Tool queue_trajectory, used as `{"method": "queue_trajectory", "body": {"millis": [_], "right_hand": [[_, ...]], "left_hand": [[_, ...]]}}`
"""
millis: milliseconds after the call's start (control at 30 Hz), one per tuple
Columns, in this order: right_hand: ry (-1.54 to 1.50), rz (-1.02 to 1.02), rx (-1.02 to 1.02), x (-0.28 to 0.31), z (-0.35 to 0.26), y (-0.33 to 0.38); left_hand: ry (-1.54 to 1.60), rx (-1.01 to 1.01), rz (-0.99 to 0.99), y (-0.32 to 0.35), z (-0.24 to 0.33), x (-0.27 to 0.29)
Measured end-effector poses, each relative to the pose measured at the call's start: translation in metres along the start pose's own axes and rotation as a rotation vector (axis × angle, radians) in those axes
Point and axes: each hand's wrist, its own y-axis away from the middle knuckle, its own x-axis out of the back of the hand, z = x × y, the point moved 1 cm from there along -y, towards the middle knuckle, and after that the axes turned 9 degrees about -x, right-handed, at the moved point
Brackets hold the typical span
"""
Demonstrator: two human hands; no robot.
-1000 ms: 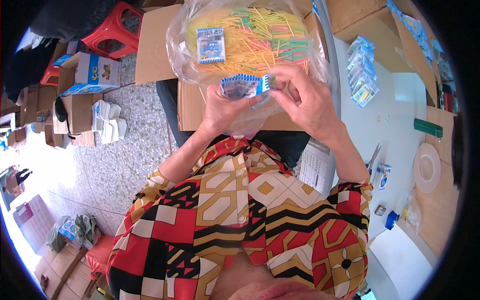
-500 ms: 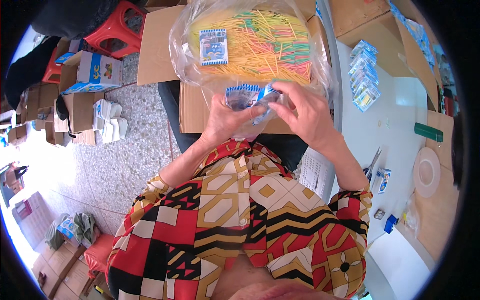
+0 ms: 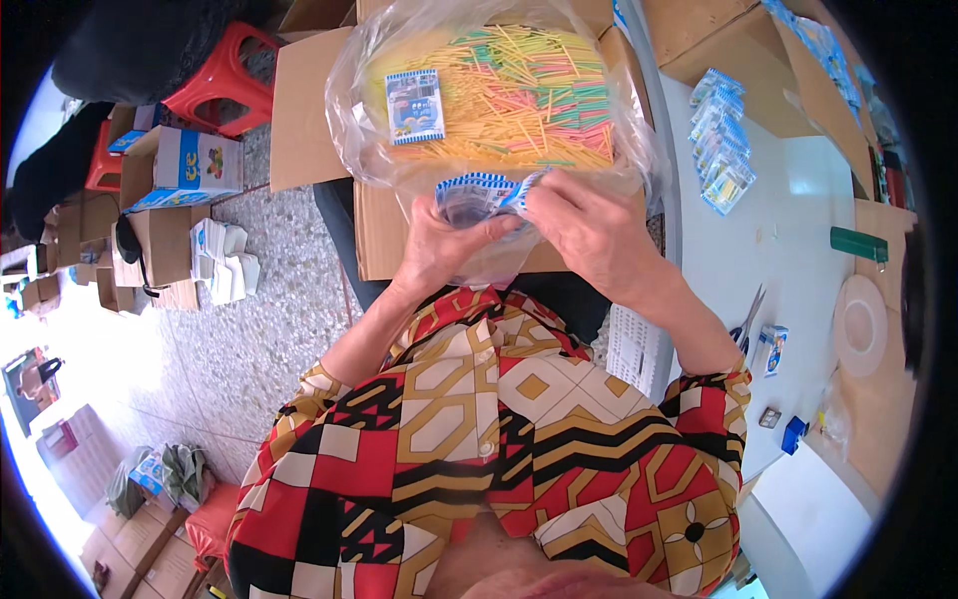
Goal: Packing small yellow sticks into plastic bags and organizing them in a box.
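A small blue-and-white plastic packet (image 3: pixel 471 198) with striped edges is held in front of me, its top spread apart. My left hand (image 3: pixel 436 248) grips its lower part, thumb across the front. At its right side my right hand (image 3: pixel 597 235) has its fingers closed on a folded striped piece; whether that is the same packet or a second one, I cannot tell. Just beyond both hands lie many thin pastel sticks (image 3: pixel 539 110), yellow, pink and green, in a clear plastic bag (image 3: pixel 349 130) inside a cardboard box (image 3: pixel 381 240). Another packet (image 3: pixel 414 108) rests flat on the sticks.
On the table (image 3: pixel 788 230) to the right are a row of overlapping filled packets (image 3: pixel 722 150), scissors (image 3: pixel 746 321), a small upright box (image 3: pixel 772 349) and a green stapler-like tool (image 3: pixel 858 245). Leftward on the floor stand open cartons (image 3: pixel 165 240) and a red stool (image 3: pixel 232 85).
My right hand's fingers, spread apart before, have closed in on the folded striped piece. The held packet's mouth looks wider. The whole view has shifted slightly.
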Motion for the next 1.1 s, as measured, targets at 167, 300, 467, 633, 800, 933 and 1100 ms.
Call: {"method": "queue_trajectory", "body": {"millis": [167,300,467,633,800,933,1100], "right_hand": [[0.006,0.053,0.039,0.001,-0.005,-0.010],[-0.248,0.038,0.015,0.000,-0.003,-0.016],[-0.657,-0.014,-0.442,0.002,0.037,-0.044],[-0.379,0.136,-0.474,-0.032,0.159,-0.075],[0.194,0.003,-0.209,-0.078,0.229,-0.092],[0.402,-0.164,-0.207,-0.096,0.247,-0.107],[0.590,-0.253,-0.128,-0.106,0.246,-0.114]], "left_hand": [[0.017,-0.017,0.024,0.001,0.001,0.003],[0.017,-0.067,0.060,-0.003,-0.001,0.010],[0.109,-0.066,0.142,-0.013,-0.006,0.015],[0.192,-0.076,0.201,-0.017,-0.005,0.023],[0.189,-0.068,0.219,-0.020,-0.013,0.031],[0.189,-0.043,0.215,-0.021,-0.014,0.035],[0.220,-0.033,0.205,-0.021,-0.012,0.037]]}}
